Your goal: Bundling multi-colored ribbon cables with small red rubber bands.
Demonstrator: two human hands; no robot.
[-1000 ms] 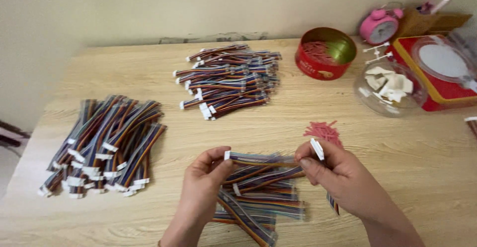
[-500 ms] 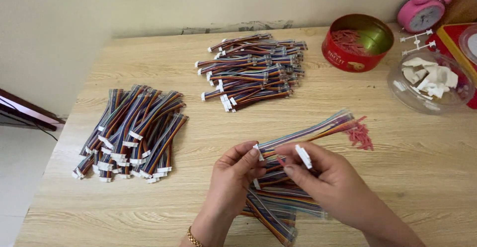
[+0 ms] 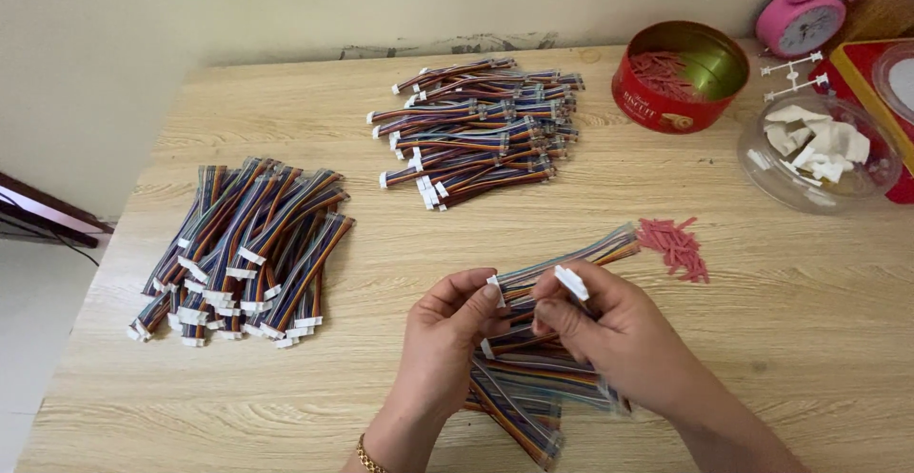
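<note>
Both hands pinch one rainbow ribbon cable above a small pile near the table's front edge.

The left hand (image 3: 447, 325) grips the cable (image 3: 571, 259) by its white plug; the right hand (image 3: 609, 325) is closed on a second white connector (image 3: 571, 283) beside it. More cables (image 3: 528, 387) lie beneath, piles (image 3: 243, 249) left and behind, red strips (image 3: 674, 245) near. Since half a second ago, the hands have drawn closer together.
</note>
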